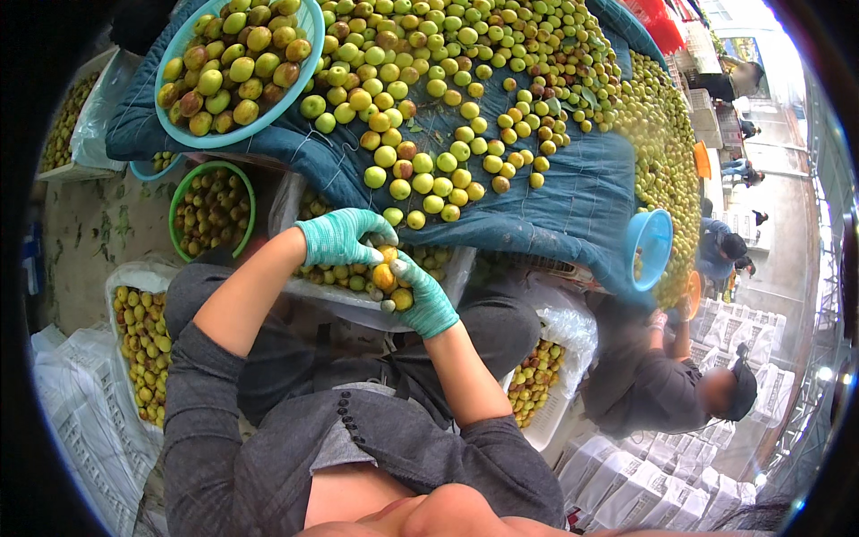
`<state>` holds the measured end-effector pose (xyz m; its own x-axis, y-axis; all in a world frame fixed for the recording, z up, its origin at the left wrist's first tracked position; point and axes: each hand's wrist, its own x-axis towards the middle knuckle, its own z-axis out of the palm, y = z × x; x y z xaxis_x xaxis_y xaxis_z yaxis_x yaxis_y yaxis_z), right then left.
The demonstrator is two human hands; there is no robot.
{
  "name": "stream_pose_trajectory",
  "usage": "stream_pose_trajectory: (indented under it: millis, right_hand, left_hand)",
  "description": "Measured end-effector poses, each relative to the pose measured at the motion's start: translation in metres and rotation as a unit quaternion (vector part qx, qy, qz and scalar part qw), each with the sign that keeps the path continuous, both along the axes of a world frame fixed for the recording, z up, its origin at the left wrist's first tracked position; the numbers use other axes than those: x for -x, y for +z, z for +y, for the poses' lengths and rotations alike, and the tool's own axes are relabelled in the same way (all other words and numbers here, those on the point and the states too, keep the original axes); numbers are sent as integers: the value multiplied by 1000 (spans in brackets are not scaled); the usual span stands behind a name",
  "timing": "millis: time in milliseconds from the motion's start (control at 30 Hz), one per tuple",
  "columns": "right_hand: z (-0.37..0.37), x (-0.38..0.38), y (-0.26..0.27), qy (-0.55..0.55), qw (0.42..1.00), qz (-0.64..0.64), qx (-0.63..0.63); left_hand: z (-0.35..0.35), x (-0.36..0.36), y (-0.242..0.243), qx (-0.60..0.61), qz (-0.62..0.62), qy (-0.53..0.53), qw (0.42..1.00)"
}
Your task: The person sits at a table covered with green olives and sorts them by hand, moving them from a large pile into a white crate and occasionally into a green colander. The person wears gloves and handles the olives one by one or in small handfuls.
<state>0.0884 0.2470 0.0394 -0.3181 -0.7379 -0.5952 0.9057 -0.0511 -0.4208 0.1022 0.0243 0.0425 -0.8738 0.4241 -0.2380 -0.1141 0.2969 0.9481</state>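
My left hand (345, 236), in a green knitted glove with pale fingertips, is above a crate of jujubes. Its fingers are apart, the tips close to or touching the uppermost of several yellow-brown jujubes (384, 276). These rest in my right hand (423, 295), gloved alike, its fingers curled around them. Beneath both hands is the plastic-lined crate (335, 293). Just beyond it, a table covered with blue quilted cloth (564, 208) bears a large spread of green and reddish jujubes (423, 163).
A heaped light-blue basin (315, 40) stands at the table's left. Below it is a green-rimmed basket (252, 201). Jujube crates flank my legs, left (141, 349) and right (537, 382). A smaller blue basin (651, 248) is at right, near a co-worker in dark clothes (644, 382).
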Motion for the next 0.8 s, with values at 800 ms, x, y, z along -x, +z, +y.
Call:
stream_pose_trajectory:
  millis: [800]
  right_hand:
    - [-12,-21,-50,-116,993,-21,27]
  left_hand:
    - [-25,-16,-14,129,-38,-12,991]
